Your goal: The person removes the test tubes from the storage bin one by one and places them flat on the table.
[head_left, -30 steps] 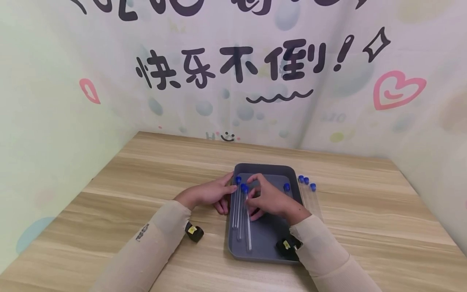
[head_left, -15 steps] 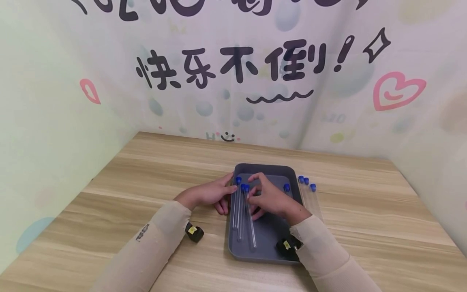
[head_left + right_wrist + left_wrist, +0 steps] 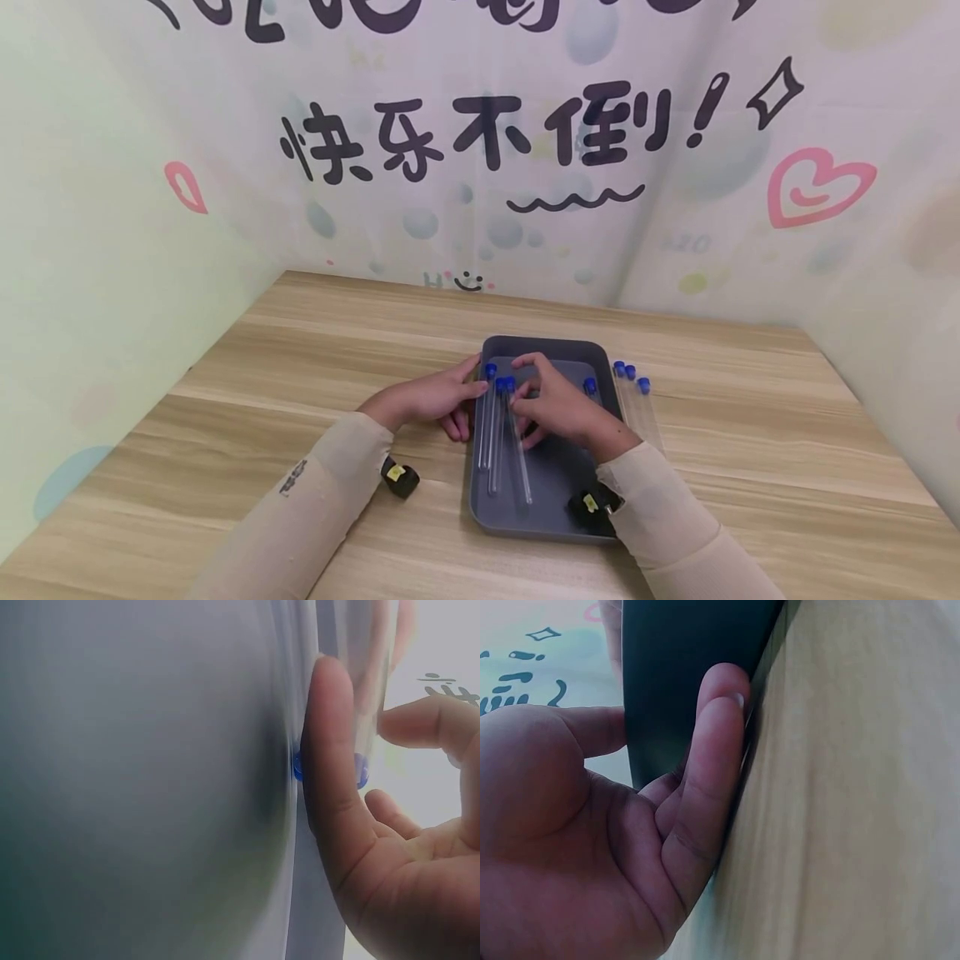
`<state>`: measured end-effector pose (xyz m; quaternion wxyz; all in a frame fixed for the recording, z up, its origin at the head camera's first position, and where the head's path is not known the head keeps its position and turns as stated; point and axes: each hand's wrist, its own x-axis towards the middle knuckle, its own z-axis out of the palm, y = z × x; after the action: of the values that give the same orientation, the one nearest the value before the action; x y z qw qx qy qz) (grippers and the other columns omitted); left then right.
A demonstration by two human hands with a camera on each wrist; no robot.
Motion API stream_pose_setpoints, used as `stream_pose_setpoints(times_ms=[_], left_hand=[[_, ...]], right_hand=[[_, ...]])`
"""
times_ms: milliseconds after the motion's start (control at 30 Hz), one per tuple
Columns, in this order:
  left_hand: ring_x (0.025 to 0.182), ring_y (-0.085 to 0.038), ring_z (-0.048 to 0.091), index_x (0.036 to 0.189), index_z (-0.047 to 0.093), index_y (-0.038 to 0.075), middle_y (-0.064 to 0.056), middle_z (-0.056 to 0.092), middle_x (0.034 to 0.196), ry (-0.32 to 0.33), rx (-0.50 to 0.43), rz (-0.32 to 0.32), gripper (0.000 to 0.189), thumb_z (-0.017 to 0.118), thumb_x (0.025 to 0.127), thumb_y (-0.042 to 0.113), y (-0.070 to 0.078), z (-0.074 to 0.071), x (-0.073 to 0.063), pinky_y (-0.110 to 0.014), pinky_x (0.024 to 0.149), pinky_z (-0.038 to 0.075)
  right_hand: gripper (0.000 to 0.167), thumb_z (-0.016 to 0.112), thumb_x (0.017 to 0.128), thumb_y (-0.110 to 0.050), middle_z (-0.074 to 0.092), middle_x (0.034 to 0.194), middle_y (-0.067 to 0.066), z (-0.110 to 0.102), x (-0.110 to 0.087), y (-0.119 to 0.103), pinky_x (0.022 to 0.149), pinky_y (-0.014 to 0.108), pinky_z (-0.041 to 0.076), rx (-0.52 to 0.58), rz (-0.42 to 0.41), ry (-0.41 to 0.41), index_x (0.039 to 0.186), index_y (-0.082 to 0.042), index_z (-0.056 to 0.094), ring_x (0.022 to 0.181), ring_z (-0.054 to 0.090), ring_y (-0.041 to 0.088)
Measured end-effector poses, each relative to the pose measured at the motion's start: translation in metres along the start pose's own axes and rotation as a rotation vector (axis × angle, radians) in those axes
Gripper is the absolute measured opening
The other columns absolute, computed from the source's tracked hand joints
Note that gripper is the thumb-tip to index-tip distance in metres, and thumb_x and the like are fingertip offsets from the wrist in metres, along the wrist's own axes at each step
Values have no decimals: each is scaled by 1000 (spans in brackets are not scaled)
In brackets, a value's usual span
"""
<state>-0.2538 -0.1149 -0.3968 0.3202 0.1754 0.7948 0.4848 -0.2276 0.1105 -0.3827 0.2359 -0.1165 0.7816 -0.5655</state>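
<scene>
My left hand [image 3: 438, 395] grips the left wall of a dark grey tray [image 3: 551, 527]. Its thumb reaches over the rim, while other fingers lie along the outer wall [image 3: 675, 667]. Inside the tray, my right hand [image 3: 558, 408] pinches a clear test tube [image 3: 522, 467] with a blue cap, just below the cap. That tube slants, its round end toward the near right. Close on its left lie two more blue-capped test tubes [image 3: 494, 454]. In the right wrist view, a finger [image 3: 330, 735] crosses in front of the blue cap [image 3: 362, 771] and the thumb meets the glass.
Another blue cap [image 3: 590, 385] shows at the tray's right side, its tube mostly hidden by my right hand. Outside the right wall, three blue-capped test tubes [image 3: 641, 408] lie on the wooden table [image 3: 360, 350]. A printed cloth [image 3: 450, 233] hangs behind.
The pinched test tube has shifted slightly right, its lower end swinging right and away from the two tubes on its left. My right hand moved slightly right too; the left hand stayed still.
</scene>
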Motion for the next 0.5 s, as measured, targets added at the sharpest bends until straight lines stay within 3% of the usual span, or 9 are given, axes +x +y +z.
stream_pose_setpoints(times_ms=[500], left_hand=[[67,-24,71,161,-3,32,-18,69,87,1,-3,-1,66,37,110,34,-1,0,1,-35,61,62]], right_hand=[[58,54,97,-3,54,120,21,0,3,-3,63,47,63,97,17,66,146,-17,26,68,72,26]])
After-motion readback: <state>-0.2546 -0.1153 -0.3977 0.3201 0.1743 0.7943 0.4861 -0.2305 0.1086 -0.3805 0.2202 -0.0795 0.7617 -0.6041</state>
